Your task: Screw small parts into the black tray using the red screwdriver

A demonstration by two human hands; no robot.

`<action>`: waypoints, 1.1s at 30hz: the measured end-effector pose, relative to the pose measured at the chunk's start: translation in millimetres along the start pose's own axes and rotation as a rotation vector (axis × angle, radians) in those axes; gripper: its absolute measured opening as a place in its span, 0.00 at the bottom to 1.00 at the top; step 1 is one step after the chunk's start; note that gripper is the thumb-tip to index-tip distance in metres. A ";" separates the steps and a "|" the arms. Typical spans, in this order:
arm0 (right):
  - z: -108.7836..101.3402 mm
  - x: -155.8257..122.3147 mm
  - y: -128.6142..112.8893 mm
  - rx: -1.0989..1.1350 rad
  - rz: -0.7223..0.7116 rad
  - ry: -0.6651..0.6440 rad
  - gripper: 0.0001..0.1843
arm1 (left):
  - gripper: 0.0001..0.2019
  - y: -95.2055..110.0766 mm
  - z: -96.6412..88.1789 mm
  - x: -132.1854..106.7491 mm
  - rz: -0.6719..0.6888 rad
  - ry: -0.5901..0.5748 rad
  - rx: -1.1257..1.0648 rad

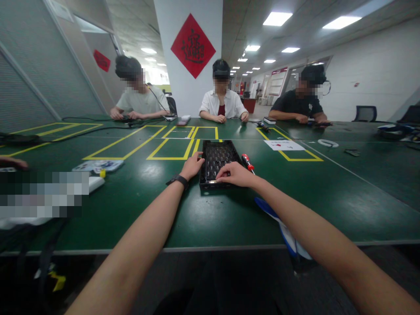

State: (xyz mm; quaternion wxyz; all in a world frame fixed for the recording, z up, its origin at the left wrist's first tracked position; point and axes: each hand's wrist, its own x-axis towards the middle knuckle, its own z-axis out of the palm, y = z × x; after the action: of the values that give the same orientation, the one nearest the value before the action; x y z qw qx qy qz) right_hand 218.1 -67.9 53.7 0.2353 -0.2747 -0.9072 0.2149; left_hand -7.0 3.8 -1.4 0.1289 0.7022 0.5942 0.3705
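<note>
A black plastic case point(220, 154), shallow and open-topped with a grid of compartments inside, lies on the green table before me. My left hand point(193, 165), with a dark band at the wrist, grips its left wall. The fingertips of my right hand point(234, 174) are pinched over the case's near left corner, on a small pale, shiny piece point(212, 181). What exactly that piece is cannot be made out. Just right of the case lies a red-handled screwdriver point(247, 162). Under my right forearm, a blue and white glove point(285, 227) hangs over the table edge.
Yellow tape outlines point(170, 158) mark the green table point(141, 210). A white paper sheet point(284, 145) and a tape roll point(328, 143) lie to the right. Phones point(98, 166) and another person's hand point(13, 162) are at left. Several people sit working across the table.
</note>
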 end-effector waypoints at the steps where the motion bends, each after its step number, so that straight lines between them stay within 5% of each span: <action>1: -0.2 0.0 -0.5 0.000 0.003 0.006 0.11 | 0.21 0.2 -0.1 0.1 -0.004 -0.001 0.002; 25: 3.0 -0.9 2.9 0.175 0.082 0.009 0.15 | 0.21 0.8 0.4 0.0 -0.010 -0.004 0.001; 33: 0.1 -1.5 2.5 0.046 0.034 -0.002 0.12 | 0.21 -0.2 1.0 0.5 -0.004 -0.002 -0.022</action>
State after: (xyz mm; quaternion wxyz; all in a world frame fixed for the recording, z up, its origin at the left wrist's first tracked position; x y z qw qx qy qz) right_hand 220.1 -67.0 51.9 0.2370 -0.2842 -0.8975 0.2398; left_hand -6.4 4.6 -2.1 0.1379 0.6999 0.5912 0.3763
